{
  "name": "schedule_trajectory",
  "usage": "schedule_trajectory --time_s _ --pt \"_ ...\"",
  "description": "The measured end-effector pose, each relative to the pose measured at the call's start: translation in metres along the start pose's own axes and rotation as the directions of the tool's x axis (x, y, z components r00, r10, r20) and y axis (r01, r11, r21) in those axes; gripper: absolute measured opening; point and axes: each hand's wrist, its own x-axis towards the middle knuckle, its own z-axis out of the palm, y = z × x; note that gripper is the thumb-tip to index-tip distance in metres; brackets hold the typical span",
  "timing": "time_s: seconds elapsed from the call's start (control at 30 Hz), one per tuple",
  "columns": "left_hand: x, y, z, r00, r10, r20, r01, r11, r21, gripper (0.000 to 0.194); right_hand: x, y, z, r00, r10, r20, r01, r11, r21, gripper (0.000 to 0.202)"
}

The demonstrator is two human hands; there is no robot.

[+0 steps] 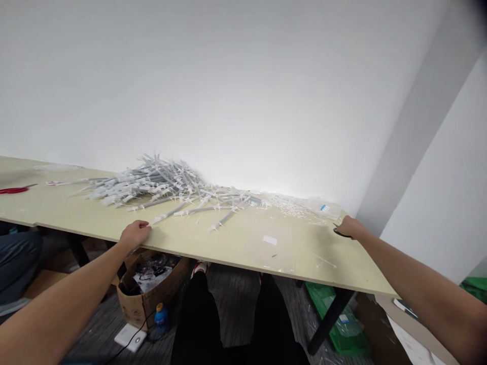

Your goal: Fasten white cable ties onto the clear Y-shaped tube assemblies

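My right hand (352, 227) is closed on dark-handled scissors (341, 232) at the right end of the pale table (228, 248). At the table's front edge, left of centre, my left hand (136, 233) rests with its fingers together; whether anything is under them is hidden. Beyond it lies a large heap of grey tubes with white zip ties (160, 180). Several such tubes lie loose in front of the heap. Small white pieces (291, 205) are scattered to the right, near a clear bag with a blue label (324, 208). A flat clear bag (270, 248) lies near the front edge.
Red scissors (14, 190) lie at the far left. Below the table are a cardboard box (142, 304) of wrapped items, a blue bottle (161, 319) and a green crate (338, 329). Another person's leg (19, 263) shows at the left. The wall stands behind the table.
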Motion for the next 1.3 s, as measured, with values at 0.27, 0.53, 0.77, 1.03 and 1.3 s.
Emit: schedule_trajectory --time_s 0.27,0.53,0.77,1.03,1.3 --pt "-0.001 0.008 0.007 1.000 0.017 0.000 -0.017 0.997 0.079 0.031 0.009 -0.028 -0.010 0.998 0.018 -0.063 -0.021 0.998 -0.060 0.036" --pt "-0.016 0.029 0.008 0.990 0.009 -0.139 0.014 0.986 0.164 0.032 0.003 -0.063 -0.003 0.985 -0.132 -0.113 0.128 0.991 -0.047 0.034" --pt "-0.035 0.085 0.021 0.890 0.316 -0.328 -0.240 0.938 0.251 0.034 -0.004 -0.102 0.027 0.947 -0.301 -0.110 0.297 0.953 -0.054 0.036" --pt "-0.032 0.180 0.078 0.674 0.718 -0.173 -0.703 0.696 0.148 0.023 -0.001 -0.181 0.066 0.846 -0.519 -0.124 0.519 0.854 -0.034 0.038" --pt "-0.008 0.213 0.132 0.697 0.714 -0.060 -0.717 0.695 -0.057 0.022 0.034 -0.271 0.075 0.786 -0.603 -0.134 0.610 0.792 0.009 0.033"
